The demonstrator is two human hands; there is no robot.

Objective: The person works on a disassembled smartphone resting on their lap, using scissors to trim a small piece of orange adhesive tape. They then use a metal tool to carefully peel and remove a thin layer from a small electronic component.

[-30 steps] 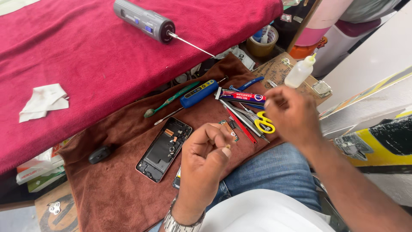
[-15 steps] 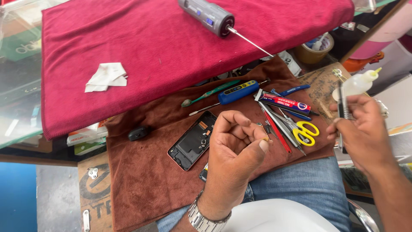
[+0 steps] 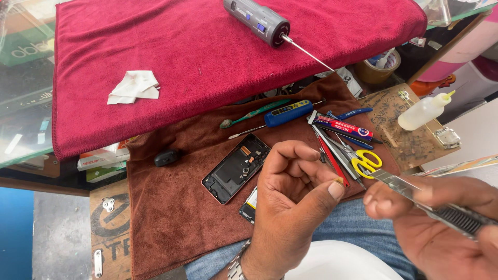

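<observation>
The right hand (image 3: 441, 228) holds a metal utility knife (image 3: 433, 199), its grip closed around the ribbed handle, with the bare blade end pointing up and left toward the left hand (image 3: 293, 202). The knife sits at the lower right, just right of the brown towel (image 3: 171, 218) and above the person's jeans (image 3: 358, 228). The left hand is curled, thumb pressed against the bent fingers; whether its grip pinches something small, the view does not show. It hovers over the near edge of the brown towel, with a metal watch (image 3: 236, 267) at the wrist.

On the brown towel, just left of the left hand, lies an opened phone (image 3: 236, 168) with its insides showing. A small black piece (image 3: 166, 157) lies further left on the towel. Above the left hand lie a green toothbrush (image 3: 254, 113), a blue tool (image 3: 288, 113), a red tube (image 3: 345, 127) and yellow-handled scissors (image 3: 365, 162) among thin metal tools.

Beyond the brown towel, a red cloth (image 3: 181, 57) covers the glass worktop (image 3: 26, 98). On it rest a folded white tissue (image 3: 134, 87) and a grey electric screwdriver (image 3: 257, 21) whose long bit reaches over the cloth's edge. Right of the brown towel, a small squeeze bottle (image 3: 423, 111) with a yellow tip lies on a scratched wooden board (image 3: 410, 142).
</observation>
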